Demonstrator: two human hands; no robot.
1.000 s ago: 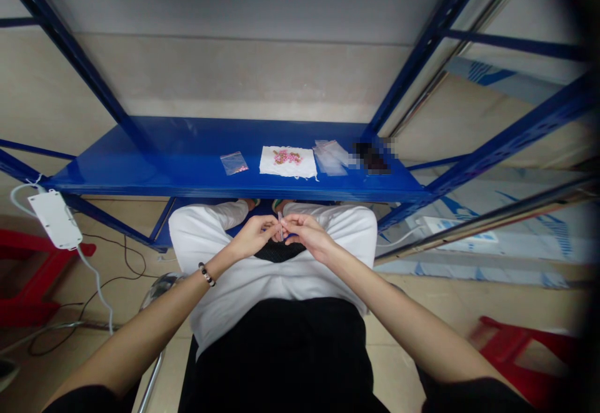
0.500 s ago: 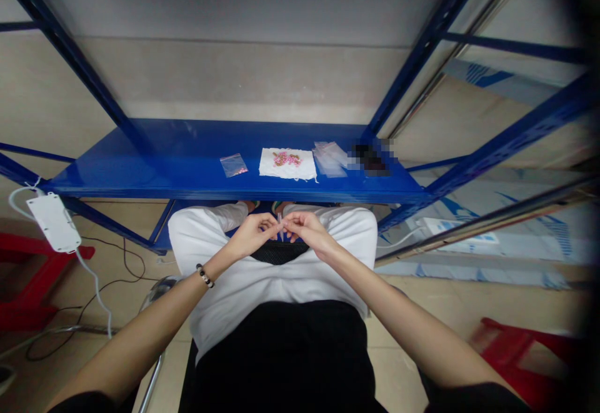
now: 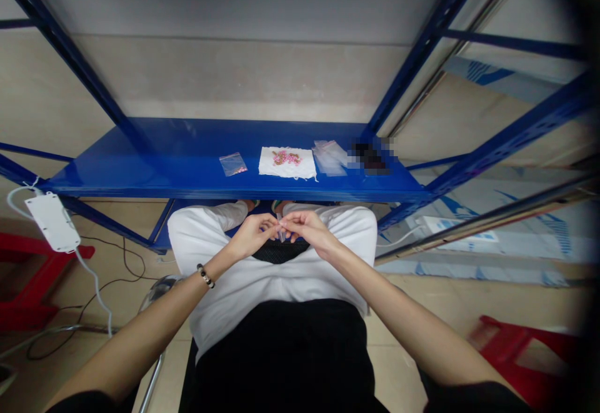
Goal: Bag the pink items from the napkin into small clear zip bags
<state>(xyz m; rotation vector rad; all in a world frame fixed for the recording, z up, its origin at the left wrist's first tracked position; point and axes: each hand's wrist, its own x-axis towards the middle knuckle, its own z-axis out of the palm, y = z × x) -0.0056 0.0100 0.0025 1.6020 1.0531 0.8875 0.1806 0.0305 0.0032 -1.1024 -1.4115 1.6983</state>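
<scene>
Above my lap, my left hand (image 3: 260, 232) and my right hand (image 3: 305, 228) meet, both with fingers pinched on a small clear plastic bag (image 3: 282, 235). Most of the bag is hidden by my fingers, and I cannot make out what it contains. In front of them, on the blue shelf (image 3: 154, 157), lies a white cloth (image 3: 267, 162) with a heap of small pink and brownish-green pieces (image 3: 287, 158). Left of the cloth is a clear zip bag (image 3: 232, 164) with a few pink pieces in its corner. Several clear bags (image 3: 330, 158) lie overlapping to its right.
A pixelated dark object (image 3: 372, 157) sits at the shelf's right end. A white power strip (image 3: 54, 222) hangs by the left post, its cable trailing down. Red stools (image 3: 28, 282) stand on both sides. Wrapped panels lie at right.
My hands stay together over my lap with almost no shift. The small bag between them has turned slightly, and its lower end looks shorter and wider.
</scene>
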